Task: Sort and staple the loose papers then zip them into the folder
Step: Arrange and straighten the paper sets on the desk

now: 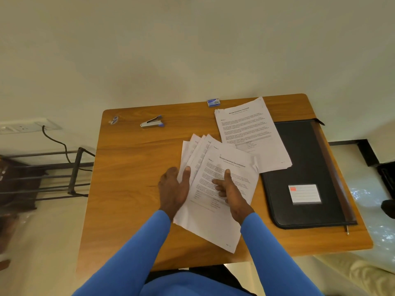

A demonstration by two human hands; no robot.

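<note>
A: Entry one. Where are the loose sheets?
B: The fanned papers (213, 227) lie at the middle of the table (132, 167), printed side up, their top edges splayed out to the left. A second stack (250, 133) sits beyond them to the right, squared up, with its right part overlapping the folder (299, 159).

A: Hands?
B: The left hand (174, 189) holds the fan's left edge with the thumb on top. Its fingers go under the sheets, so I cannot tell how they lie. The right hand (232, 195) rests on the top sheet, forefinger straight and thumb spread to the side, pressing down.

A: Folder condition?
B: Black, flat on the right side of the table, label facing up.

A: Tools?
B: The stapler (152, 122) is at the far left, well apart from the papers. The staple box (213, 102) is at the far edge, just beside the second stack.
</note>
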